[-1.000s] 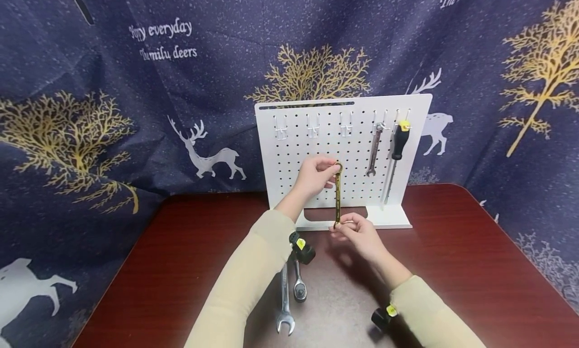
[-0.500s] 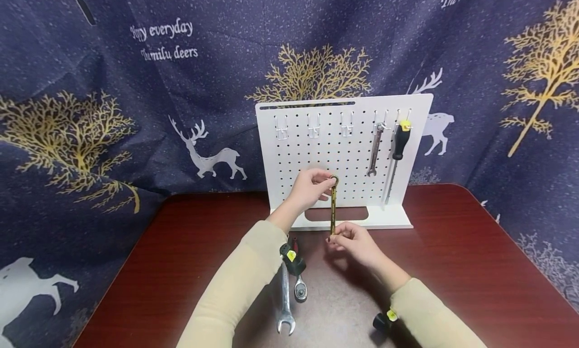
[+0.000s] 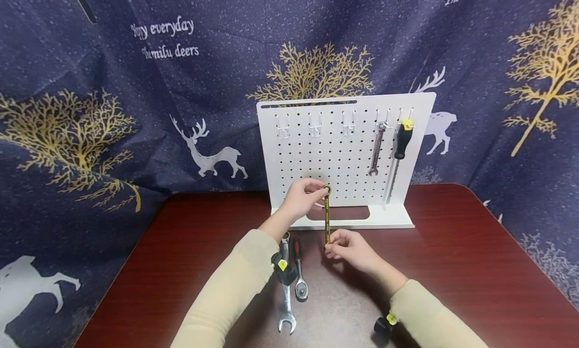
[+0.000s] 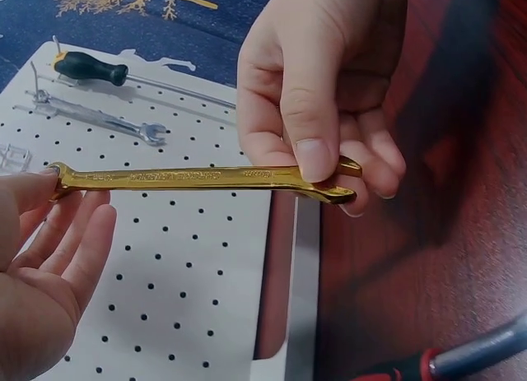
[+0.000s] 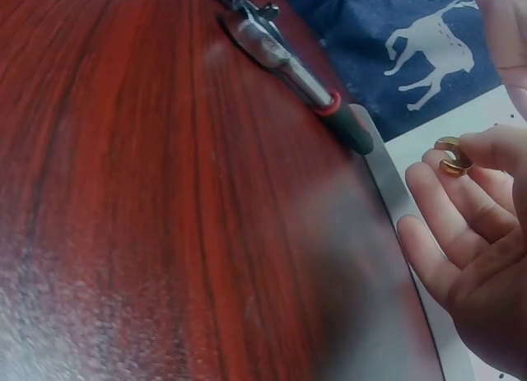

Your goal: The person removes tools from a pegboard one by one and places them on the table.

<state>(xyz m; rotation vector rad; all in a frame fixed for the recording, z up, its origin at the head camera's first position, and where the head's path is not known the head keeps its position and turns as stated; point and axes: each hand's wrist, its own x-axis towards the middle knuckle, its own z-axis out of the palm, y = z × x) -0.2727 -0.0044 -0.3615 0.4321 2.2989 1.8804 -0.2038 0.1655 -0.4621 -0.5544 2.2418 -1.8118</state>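
Observation:
A gold combination wrench point(image 3: 327, 217) hangs upright between both hands, in front of the white pegboard. My left hand point(image 3: 300, 197) pinches its ring end at the top. At the bottom, my right hand point(image 3: 354, 249) pinches the open-jaw end between thumb and fingers. In the left wrist view the wrench point(image 4: 189, 178) shows raised lettering along its shank. Only its open-jaw tip point(image 5: 453, 156) is visible in the right wrist view. Below my left wrist, a large silver combination wrench point(image 3: 286, 308) and a ratchet point(image 3: 301, 287) with a red and dark handle lie on the table.
The white pegboard point(image 3: 294, 172) stands at the back of the dark red table point(image 3: 452, 247). On its right side hang a silver wrench point(image 3: 376, 149) and a black screwdriver point(image 3: 400, 142) with a yellow end. Several clear hooks point(image 3: 315, 126) line its upper left.
Both hands have lowered the gold wrench and drawn it slightly left, away from the hooks. Both keep their hold on it. More of the ratchet's handle shows now.

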